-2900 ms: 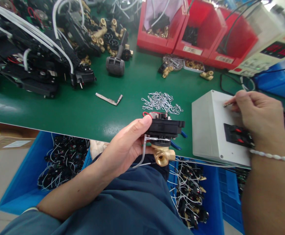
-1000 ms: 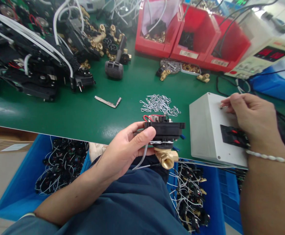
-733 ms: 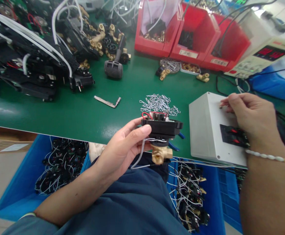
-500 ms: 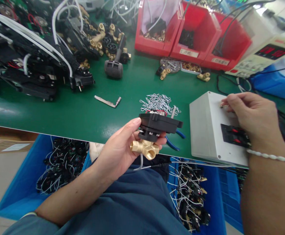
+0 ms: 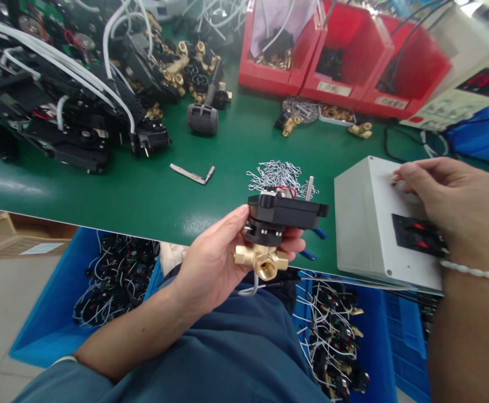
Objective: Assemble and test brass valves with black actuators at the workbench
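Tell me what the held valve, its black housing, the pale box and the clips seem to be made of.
Valve: probably brass, from its yellow metallic shine.
Housing: apparently plastic, with a dull black finish and moulded-looking edges.
Box: smooth, pale grey satin; plastic or painted metal, I can't tell which.
Clips: bright, silvery bent wire, likely steel.

The left hand (image 5: 215, 258) curls in a grip, thumb (image 5: 232, 224) uppermost; well to its right, the right hand (image 5: 458, 198) pinches.

Blue top (image 5: 227, 355), pale band (image 5: 65, 359) at left sleeve (image 5: 87, 378) edge; white beaded bracelet (image 5: 477, 271) on right wrist (image 5: 475, 249)
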`<state>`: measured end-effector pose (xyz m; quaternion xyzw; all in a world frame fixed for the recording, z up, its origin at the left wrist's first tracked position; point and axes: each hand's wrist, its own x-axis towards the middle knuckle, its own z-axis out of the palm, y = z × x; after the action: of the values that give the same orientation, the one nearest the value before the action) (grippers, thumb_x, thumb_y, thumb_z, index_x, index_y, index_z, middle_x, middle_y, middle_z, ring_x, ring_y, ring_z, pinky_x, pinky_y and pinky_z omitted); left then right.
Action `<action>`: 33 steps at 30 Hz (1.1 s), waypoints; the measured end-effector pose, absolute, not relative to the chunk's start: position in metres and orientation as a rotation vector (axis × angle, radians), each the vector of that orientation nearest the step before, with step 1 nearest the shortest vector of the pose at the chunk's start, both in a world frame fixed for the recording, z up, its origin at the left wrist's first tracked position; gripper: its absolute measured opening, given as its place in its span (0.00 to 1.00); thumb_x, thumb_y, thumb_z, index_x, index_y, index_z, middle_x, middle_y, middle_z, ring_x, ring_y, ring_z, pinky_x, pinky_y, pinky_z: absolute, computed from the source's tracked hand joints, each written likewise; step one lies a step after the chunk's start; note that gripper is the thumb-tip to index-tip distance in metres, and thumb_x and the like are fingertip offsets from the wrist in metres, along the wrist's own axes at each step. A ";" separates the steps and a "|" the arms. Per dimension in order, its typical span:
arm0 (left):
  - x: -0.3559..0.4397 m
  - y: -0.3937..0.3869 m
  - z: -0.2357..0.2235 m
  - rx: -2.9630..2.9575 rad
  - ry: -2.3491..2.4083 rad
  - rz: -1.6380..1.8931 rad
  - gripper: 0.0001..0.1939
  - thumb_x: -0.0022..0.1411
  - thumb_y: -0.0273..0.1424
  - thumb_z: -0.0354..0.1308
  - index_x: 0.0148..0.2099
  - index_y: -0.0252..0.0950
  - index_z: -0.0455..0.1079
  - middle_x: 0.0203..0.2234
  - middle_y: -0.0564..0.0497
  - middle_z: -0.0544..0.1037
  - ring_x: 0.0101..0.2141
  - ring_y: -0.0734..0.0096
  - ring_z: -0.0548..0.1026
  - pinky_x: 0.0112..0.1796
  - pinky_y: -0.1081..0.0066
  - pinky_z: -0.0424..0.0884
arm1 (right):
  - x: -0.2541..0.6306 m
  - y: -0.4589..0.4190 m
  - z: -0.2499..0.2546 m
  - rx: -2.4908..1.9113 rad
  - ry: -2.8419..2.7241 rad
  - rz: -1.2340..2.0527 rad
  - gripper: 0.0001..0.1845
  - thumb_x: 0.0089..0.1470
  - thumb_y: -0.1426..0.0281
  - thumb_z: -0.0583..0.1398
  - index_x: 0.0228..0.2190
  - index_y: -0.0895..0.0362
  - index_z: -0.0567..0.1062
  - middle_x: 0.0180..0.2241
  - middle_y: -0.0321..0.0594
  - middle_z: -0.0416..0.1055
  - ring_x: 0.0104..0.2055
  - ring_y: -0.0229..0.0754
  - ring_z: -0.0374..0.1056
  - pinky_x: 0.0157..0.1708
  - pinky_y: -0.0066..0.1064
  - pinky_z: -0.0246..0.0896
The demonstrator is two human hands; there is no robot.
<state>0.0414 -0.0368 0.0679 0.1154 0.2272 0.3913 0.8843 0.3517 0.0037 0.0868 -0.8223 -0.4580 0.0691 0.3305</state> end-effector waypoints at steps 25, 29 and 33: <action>0.035 -0.034 0.058 0.002 0.127 0.642 0.11 0.56 0.30 0.64 0.40 0.28 0.77 0.23 0.49 0.79 0.21 0.75 0.77 0.28 0.75 0.80 | 0.354 0.002 0.087 -2.324 -1.258 0.136 0.07 0.53 0.71 0.67 0.36 0.57 0.82 0.28 0.35 0.74 0.24 0.28 0.59 0.27 0.26 0.52; 0.036 -0.035 0.055 -0.008 0.071 0.621 0.14 0.55 0.33 0.65 0.41 0.28 0.78 0.23 0.49 0.79 0.21 0.75 0.77 0.29 0.73 0.80 | 0.366 0.003 0.082 -2.325 -1.386 0.101 0.08 0.53 0.67 0.67 0.37 0.54 0.82 0.29 0.36 0.75 0.26 0.30 0.61 0.26 0.27 0.51; 0.039 -0.035 0.053 -0.036 0.007 0.599 0.15 0.56 0.32 0.64 0.43 0.27 0.78 0.24 0.49 0.81 0.22 0.74 0.79 0.31 0.72 0.82 | 0.388 0.010 0.069 -2.325 -1.442 -0.008 0.15 0.53 0.58 0.66 0.38 0.53 0.81 0.29 0.37 0.76 0.26 0.31 0.63 0.26 0.28 0.53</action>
<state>0.0385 -0.0353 0.0534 -0.0176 0.0034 0.2952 0.9553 0.3880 0.0097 0.0692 -0.8325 -0.5162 -0.0027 0.2013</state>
